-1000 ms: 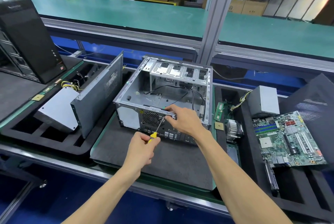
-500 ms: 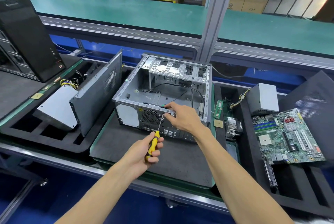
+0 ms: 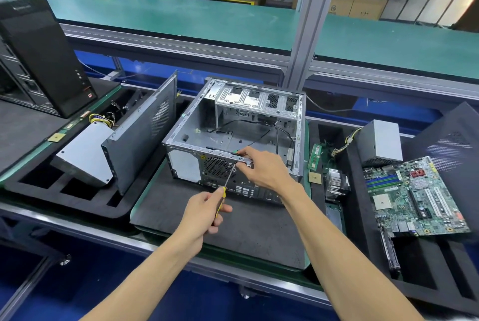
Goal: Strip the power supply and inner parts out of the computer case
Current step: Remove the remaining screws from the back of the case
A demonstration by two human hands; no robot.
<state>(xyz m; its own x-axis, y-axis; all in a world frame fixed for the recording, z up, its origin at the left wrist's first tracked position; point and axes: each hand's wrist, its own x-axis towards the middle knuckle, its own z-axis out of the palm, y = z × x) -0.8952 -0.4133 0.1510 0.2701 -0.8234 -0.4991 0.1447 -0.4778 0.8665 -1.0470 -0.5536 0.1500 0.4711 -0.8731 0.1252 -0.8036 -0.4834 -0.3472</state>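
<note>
Nearest the camera, the left hand (image 3: 204, 213) is gripping the yellow handle of a screwdriver (image 3: 225, 188), its fingers curled round it, and the thin shaft is slanting up toward the rear panel of the computer case (image 3: 233, 134). Just beyond, the right hand (image 3: 264, 169) is pinching the top rear rail of the case between thumb and fingers, right where the screwdriver tip is meeting the metal. The case is sitting open side up on a dark foam mat (image 3: 254, 227) in the middle of the workbench, with black cables (image 3: 274, 131) trailing across its bare floor and a silver drive cage (image 3: 256, 101) spanning its far end. To the right, a foam tray (image 3: 420, 269) is holding a green motherboard (image 3: 414, 196), a finned heatsink (image 3: 334, 186), a memory stick (image 3: 314, 156), a small square chip (image 3: 315, 178) and a grey power supply (image 3: 379, 143) with coloured wires. To the left, a dark side panel (image 3: 141, 134) is leaning beside a second grey power supply (image 3: 83, 152) in another foam tray (image 3: 64, 191). Farther left, a black tower computer (image 3: 44, 53) is standing upright. Behind everything, a green conveyor belt (image 3: 181, 20) is running across, crossed by an aluminium post (image 3: 308, 22).
</note>
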